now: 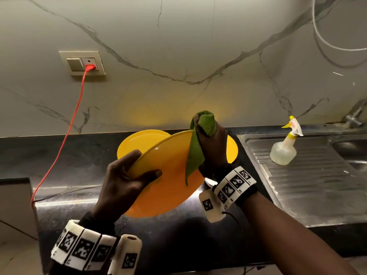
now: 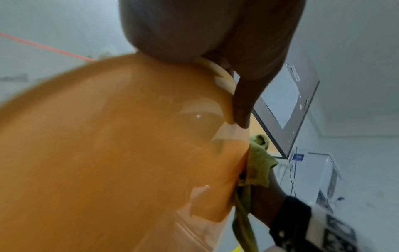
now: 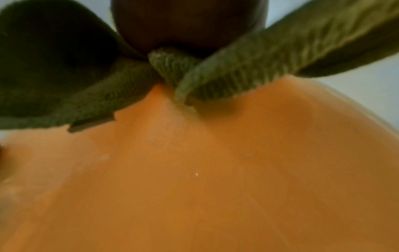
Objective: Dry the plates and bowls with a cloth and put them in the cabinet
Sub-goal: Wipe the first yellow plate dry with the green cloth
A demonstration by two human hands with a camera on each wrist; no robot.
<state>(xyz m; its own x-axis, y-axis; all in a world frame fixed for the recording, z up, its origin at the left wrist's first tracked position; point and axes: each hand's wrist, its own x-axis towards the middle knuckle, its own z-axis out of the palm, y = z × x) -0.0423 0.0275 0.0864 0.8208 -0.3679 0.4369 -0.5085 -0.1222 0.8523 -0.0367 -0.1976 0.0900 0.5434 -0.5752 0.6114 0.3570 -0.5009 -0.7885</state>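
A yellow plate (image 1: 168,175) is held tilted above the dark counter. My left hand (image 1: 127,179) grips its near left rim, thumb on the face and fingers behind. My right hand (image 1: 212,149) holds a green cloth (image 1: 196,151) against the plate's far right edge; the cloth folds over the rim and hangs down the face. In the left wrist view the plate (image 2: 108,153) fills the frame with the cloth (image 2: 259,163) at its right edge. The right wrist view shows the cloth (image 3: 215,81) bunched on the plate (image 3: 194,179). More yellow plates (image 1: 139,141) lie on the counter behind.
A steel sink drainboard (image 1: 309,175) lies to the right with a spray bottle (image 1: 284,149) standing on it. A red cable (image 1: 65,135) runs from a wall socket (image 1: 89,64) down to the left counter edge. The marble wall stands behind.
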